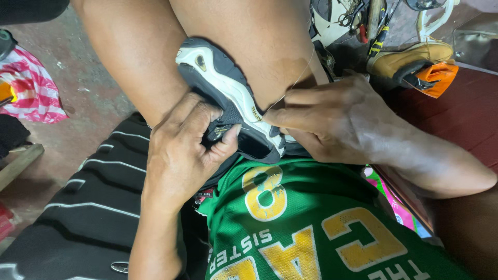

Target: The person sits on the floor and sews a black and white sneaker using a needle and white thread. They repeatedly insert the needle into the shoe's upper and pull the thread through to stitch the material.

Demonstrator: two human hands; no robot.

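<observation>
- Looks like hand-stitching on a sneaker [231,96]: the black and white shoe is sitting wedged between the person's knees, sole edge turned up toward the camera.
- The left hand [181,150] is gripping the shoe's upper, fingers curled in and the thumb pressing the dark material against the white sole rim, so it's clamping the seam shut.
- The right hand [332,116] is resting on the other side with its fingers drawn together at the sole edge, pinching what looks like a thin thread [298,78]; that pale strand is running up across the knee. Can't make out a needle or awl, too small to tell.
- My read: one stitch is mid-pull. The next move is calling for steady tension on the thread while the left keeps squeezing the seam, otherwise the gap is likely opening up again.
- Stuff around: a tan boot with an orange insert [420,65] is lying at the top right, near a clutter of scissors and hand tools [358,18] above it.
- A pink and white striped bag [28,91] is sitting on the floor at the far left.
- A flat pink and green package edge [391,199] is peeking out beside the right forearm, just past the green jersey with yellow lettering [311,223].
</observation>
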